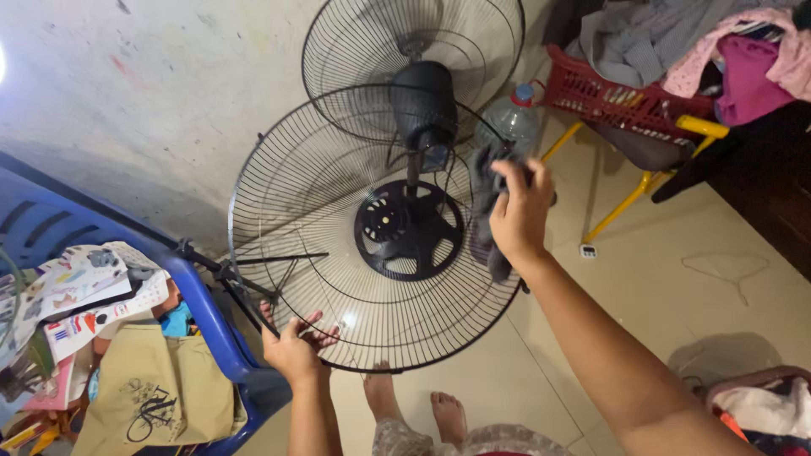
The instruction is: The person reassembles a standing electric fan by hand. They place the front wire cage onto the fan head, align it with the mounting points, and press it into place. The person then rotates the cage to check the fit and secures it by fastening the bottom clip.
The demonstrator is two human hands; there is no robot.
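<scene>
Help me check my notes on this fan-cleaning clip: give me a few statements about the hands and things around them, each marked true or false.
1. The right hand holds a dark grey cloth against the fan grille. True.
2. The left hand grips the fan's motor housing. False: it holds the lower rim of the wire grille; the motor housing is higher up, untouched.
3. A clear plastic bottle with a blue and red cap stands behind the fan. True.
4. The red basket sits on the floor. False: it rests on a stool with yellow legs.
5. The person wears shoes. False: the feet are bare.
</scene>
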